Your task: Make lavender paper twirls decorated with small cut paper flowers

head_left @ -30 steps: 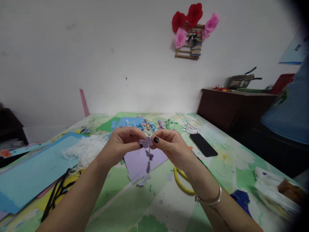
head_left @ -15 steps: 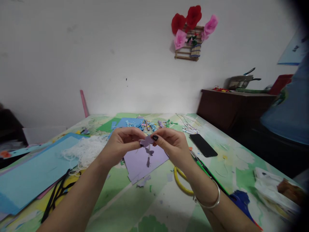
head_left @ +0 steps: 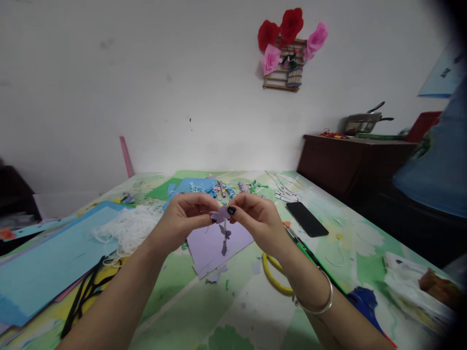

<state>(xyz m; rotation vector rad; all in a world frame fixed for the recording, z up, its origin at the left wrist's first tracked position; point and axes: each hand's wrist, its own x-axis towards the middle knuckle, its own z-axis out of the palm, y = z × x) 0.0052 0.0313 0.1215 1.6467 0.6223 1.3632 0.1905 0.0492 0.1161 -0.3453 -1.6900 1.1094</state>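
Between my two hands, above the middle of the table, is a small purple paper cutout (head_left: 221, 214), shaped somewhat like a flower or butterfly. My left hand (head_left: 186, 214) pinches its left edge between thumb and fingers. On the other edge, my right hand (head_left: 255, 218) is closed with thumb and fingertips. A smaller purple paper butterfly (head_left: 225, 231) hangs below the cutout on a thin pale string, with a dark purple tassel (head_left: 224, 247) at the bottom. Beneath them lies a purple paper sheet (head_left: 209, 248) on the table.
White string (head_left: 127, 226) lies tangled on blue paper sheets (head_left: 62, 265) at left. A yellow ring-shaped handle (head_left: 272, 277) is near my right forearm. A black phone (head_left: 307, 218) and white sticks (head_left: 288, 195) lie at right. Small paper pieces (head_left: 204, 187) are at the back.
The cutout has tilted slightly between my fingers, showing a lighter face. The hanging butterfly has turned on its string. Both hands keep their pinch in nearly the same place.
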